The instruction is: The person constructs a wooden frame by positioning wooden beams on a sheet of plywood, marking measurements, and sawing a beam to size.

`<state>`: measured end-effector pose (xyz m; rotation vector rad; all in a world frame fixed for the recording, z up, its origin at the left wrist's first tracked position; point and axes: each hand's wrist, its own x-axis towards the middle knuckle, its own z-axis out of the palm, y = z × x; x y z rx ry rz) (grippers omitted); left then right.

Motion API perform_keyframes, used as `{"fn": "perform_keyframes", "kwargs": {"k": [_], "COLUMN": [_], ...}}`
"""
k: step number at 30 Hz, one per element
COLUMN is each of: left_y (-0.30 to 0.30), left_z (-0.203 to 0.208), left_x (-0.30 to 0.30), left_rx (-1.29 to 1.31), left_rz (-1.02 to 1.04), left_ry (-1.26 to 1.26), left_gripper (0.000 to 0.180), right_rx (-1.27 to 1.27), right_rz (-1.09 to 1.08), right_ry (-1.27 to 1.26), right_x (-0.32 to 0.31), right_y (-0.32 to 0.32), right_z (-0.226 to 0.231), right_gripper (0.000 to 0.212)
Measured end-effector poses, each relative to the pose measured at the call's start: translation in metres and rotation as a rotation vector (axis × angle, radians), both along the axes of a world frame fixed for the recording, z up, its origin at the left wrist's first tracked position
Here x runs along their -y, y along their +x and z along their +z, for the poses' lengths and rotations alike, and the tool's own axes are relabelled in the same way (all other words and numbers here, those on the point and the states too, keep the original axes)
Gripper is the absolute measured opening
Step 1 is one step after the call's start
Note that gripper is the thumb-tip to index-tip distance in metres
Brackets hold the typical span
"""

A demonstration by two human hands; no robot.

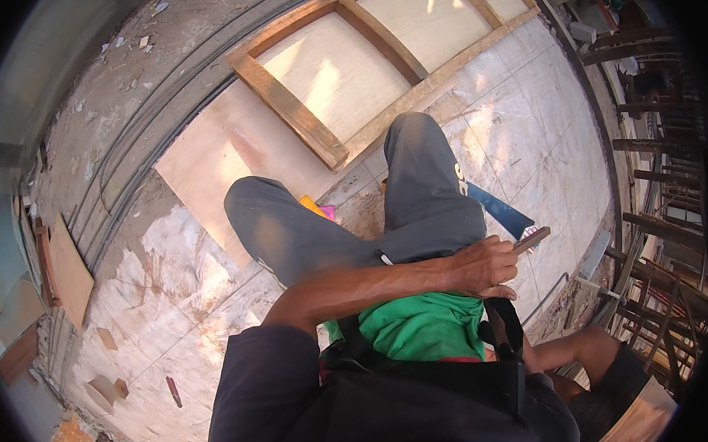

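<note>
The left arm (361,284) leaves a dark sleeve at the lower left of the frame's centre, bends at the elbow and lies nearly level across the lap, ending right of centre. There the left hand (484,266) is clenched, its fingers curled around a brown wooden stick (533,240) whose end juts toward the upper right from the fist. The right arm (586,348) is sharply bent at the lower right, its elbow outward and forearm turned inward; its hand is hidden behind a black strap (516,372), so I cannot tell how those fingers stand. A dark blue tapered piece (502,211) lies just above the stick, beside the grey-trousered knee (421,149).
</note>
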<state>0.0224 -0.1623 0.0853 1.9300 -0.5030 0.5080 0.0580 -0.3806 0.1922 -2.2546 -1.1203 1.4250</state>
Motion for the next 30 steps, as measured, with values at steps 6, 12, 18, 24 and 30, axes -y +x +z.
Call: {"fn": "perform_keyframes", "kwargs": {"k": [6,12,18,24,30], "left_y": [-0.024,-0.044,-0.063,-0.129,-0.276], "left_z": [-0.077,-0.072,-0.067,-0.058,0.005], "left_x": [-0.023,-0.007,0.032,-0.004,0.009], "left_rx": [-0.148,-0.105,-0.412,-0.628,-0.641], "left_rz": [0.023,-0.083,-0.088,0.141,0.831], "left_ry": [0.106,0.253,-0.190,-0.517,-1.194], "left_gripper": [0.046,0.030,0.040,0.035,0.029], "right_rx": [-0.021,0.208,0.029,0.019,-0.011], "right_rz": [0.039,0.003,-0.328,0.532,0.910], "right_ry": [0.019,0.364,0.590,0.457,0.716], "right_x": [-0.011,-0.061,-0.168,-0.291,-0.375], "right_y": [0.010,0.049,0.101,0.053,0.010], "right_z": [-0.008,-0.023,-0.094,-0.136,-0.169], "right_gripper": [0.021,0.023,0.030,0.028,0.023]}}
